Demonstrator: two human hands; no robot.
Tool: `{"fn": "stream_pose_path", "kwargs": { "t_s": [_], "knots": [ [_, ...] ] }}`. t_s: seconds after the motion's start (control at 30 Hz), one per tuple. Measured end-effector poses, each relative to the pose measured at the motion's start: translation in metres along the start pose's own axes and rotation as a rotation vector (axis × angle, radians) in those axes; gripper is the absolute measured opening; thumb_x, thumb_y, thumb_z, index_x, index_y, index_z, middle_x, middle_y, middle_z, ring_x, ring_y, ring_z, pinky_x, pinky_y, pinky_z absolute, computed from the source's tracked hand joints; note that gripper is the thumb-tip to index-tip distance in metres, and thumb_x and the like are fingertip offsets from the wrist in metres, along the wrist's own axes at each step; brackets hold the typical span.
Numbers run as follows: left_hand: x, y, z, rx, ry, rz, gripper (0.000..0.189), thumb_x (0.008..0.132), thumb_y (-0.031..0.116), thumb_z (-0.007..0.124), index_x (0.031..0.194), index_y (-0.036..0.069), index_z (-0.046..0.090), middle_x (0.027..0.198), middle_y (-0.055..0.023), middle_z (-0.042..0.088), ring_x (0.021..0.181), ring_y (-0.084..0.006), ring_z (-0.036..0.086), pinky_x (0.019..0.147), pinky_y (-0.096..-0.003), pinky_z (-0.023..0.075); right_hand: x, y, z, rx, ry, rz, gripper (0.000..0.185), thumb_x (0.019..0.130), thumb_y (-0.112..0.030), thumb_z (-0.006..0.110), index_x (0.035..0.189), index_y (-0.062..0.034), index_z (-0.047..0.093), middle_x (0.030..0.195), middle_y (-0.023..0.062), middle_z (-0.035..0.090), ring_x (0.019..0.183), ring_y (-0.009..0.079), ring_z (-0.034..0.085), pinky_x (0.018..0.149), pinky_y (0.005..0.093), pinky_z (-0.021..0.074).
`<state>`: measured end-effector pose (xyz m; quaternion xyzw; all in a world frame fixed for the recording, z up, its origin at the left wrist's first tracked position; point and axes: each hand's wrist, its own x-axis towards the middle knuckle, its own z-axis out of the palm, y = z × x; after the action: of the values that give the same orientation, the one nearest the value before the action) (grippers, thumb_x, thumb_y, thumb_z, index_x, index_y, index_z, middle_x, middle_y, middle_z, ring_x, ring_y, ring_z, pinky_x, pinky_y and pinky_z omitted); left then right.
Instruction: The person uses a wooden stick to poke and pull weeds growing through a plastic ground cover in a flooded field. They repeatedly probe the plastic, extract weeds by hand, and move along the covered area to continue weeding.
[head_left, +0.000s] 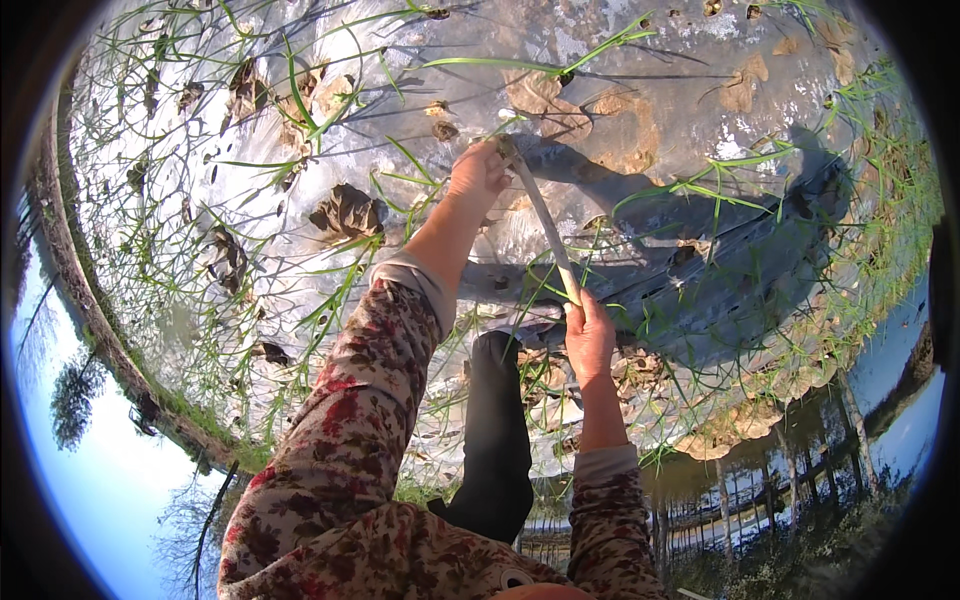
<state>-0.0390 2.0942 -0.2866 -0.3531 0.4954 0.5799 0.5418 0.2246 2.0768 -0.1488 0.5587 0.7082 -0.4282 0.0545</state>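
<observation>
My right hand is closed round the lower end of a pale wooden stick or tool handle. The handle slants up and left to its far end, beside my left hand. That hand is low over the plastic film, its fingers curled next to the handle's tip. Whether it grips anything there, I cannot tell. A small green shoot shows just beyond its fingers. Narrow-leaved green plants grow up through holes in the film around both hands.
Dry brown leaves lie on the film, and soil patches show on it. My dark-clad leg reaches forward between my arms. My shadow falls to the right. Bare trees stand beyond the bed's edge at the lower right.
</observation>
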Motion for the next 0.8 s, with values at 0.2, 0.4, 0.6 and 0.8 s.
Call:
{"fn": "stream_pose_path", "kwargs": {
  "t_s": [0.2, 0.4, 0.6, 0.8],
  "knots": [
    [-0.022, 0.01, 0.0, 0.021, -0.063, 0.025, 0.011, 0.085, 0.024, 0.055, 0.09, 0.015, 0.057, 0.071, 0.002, 0.054, 0.065, -0.0138, 0.052, 0.052, -0.0276, 0.0346, 0.003, -0.012, 0.012, 0.25, -0.093, 0.093, 0.028, 0.084, -0.014, 0.059, 0.11, -0.0035, 0.056, 0.088, 0.0162, 0.063, 0.075, 0.0256, 0.061, 0.069, 0.0311, 0.0481],
    [-0.122, 0.005, -0.016, 0.269, 0.078, -0.064, 0.014, 0.086, 0.025, 0.057, 0.08, 0.015, 0.049, 0.053, 0.0053, 0.033, 0.042, -0.0078, 0.032, 0.041, -0.0249, 0.0315, -0.017, -0.038, -0.01, 0.483, -0.184, 0.2, 0.029, 0.084, -0.014, 0.052, 0.11, -0.0037, 0.056, 0.07, 0.0092, 0.057, 0.057, 0.0129, 0.045, 0.054, 0.0283, 0.0397],
    [-0.237, 0.01, -0.046, 0.42, 0.053, -0.236, 0.028, 0.088, 0.021, 0.052, 0.11, 0.005, 0.052, 0.056, 0.0026, 0.036, 0.044, -0.0077, 0.033, 0.043, -0.0264, 0.0336, -0.08, -0.046, -0.035, 0.793, -0.216, 0.402, 0.03, 0.085, -0.012, 0.057, 0.114, -0.0012, 0.055, 0.08, -0.003, 0.052, 0.066, 0.0051, 0.042, 0.058, 0.0216, 0.0363],
    [-0.345, 0.04, -0.081, 0.483, 0.045, -0.266, 0.02, 0.089, 0.021, 0.051, 0.102, 0.005, 0.053, 0.061, 0.0009, 0.043, 0.046, -0.0083, 0.037, 0.047, -0.0273, 0.0382, -0.156, -0.056, -0.075, 0.942, -0.153, 0.612, 0.022, 0.089, -0.021, 0.056, 0.106, -0.0072, 0.054, 0.062, -0.0027, 0.049, 0.042, 0.0057, 0.041, 0.038, 0.0221, 0.0326]
  ]
}}
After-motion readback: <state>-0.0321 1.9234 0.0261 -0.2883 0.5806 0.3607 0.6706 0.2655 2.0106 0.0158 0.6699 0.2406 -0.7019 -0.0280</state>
